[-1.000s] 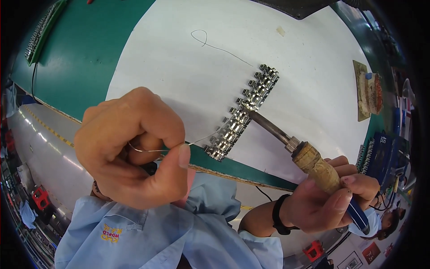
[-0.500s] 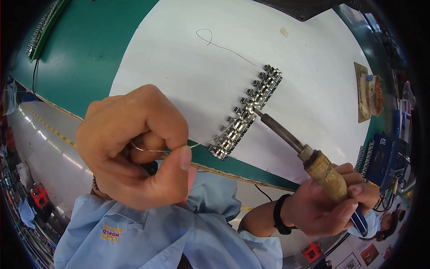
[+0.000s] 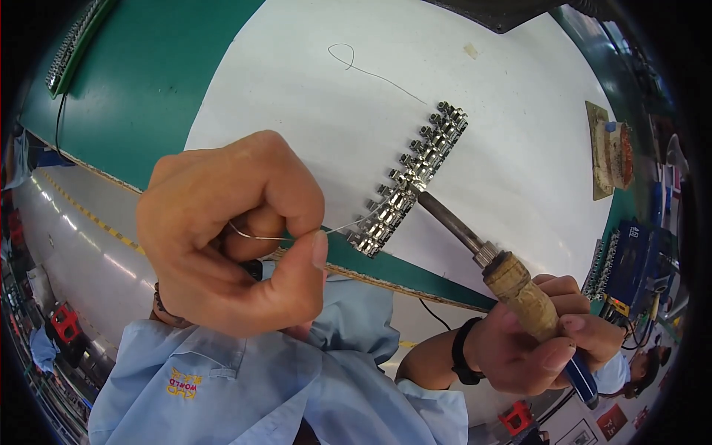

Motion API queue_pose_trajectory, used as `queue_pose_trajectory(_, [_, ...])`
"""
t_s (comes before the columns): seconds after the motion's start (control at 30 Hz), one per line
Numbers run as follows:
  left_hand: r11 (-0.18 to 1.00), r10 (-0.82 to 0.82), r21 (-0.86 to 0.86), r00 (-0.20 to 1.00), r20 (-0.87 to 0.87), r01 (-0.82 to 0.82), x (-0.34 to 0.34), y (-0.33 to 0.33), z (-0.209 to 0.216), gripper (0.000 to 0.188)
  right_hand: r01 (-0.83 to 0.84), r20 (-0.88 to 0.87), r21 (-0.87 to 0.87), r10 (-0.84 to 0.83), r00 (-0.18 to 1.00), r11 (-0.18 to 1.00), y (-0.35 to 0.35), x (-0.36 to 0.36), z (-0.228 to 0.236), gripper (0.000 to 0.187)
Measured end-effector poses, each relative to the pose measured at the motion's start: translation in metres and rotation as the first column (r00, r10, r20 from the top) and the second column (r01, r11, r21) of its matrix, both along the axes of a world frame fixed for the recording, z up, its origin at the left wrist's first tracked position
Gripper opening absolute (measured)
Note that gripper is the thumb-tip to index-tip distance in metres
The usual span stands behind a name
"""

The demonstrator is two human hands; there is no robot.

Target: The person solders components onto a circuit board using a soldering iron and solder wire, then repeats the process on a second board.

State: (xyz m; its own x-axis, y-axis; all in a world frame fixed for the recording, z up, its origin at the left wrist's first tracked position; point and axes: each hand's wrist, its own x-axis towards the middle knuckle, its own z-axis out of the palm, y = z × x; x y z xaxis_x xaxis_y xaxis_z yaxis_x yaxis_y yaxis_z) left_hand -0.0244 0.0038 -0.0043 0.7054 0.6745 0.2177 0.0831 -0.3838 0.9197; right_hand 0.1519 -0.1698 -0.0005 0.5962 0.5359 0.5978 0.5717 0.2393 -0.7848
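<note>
My left hand (image 3: 237,230) pinches a thin solder wire (image 3: 337,228) between thumb and fingers, its end reaching the near end of a row of small metal connector parts (image 3: 411,178). That row lies diagonally on a white sheet (image 3: 311,111). My right hand (image 3: 538,345) grips a soldering iron (image 3: 482,252) by its cork-wrapped handle. The iron's dark tip touches the row's right side near its middle.
A green mat (image 3: 148,74) lies under the white sheet. A loose loop of thin wire (image 3: 363,65) rests on the sheet further back. A brown sponge holder (image 3: 608,152) stands at the right, and racks of parts (image 3: 619,263) beside it. Another strip of parts (image 3: 70,48) is at the far left.
The iron's tip has slid down the row toward its near end. My left hand keeps the wire at the same spot.
</note>
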Motion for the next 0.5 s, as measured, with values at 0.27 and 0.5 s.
queue_pose_trajectory(0.27, [1.0,0.02,-0.003,1.0,0.0,-0.02,0.001,-0.001,0.0,0.019,-0.263,0.041,-0.145,0.272,0.962,0.954,-0.011,0.019,0.007,0.045])
queue_pose_trajectory(0.5, [1.0,0.009,-0.021,0.999,-0.054,-0.01,0.003,0.0,0.005,0.015,-0.321,0.01,-0.187,0.329,0.944,0.928,-0.012,0.022,0.009,0.049])
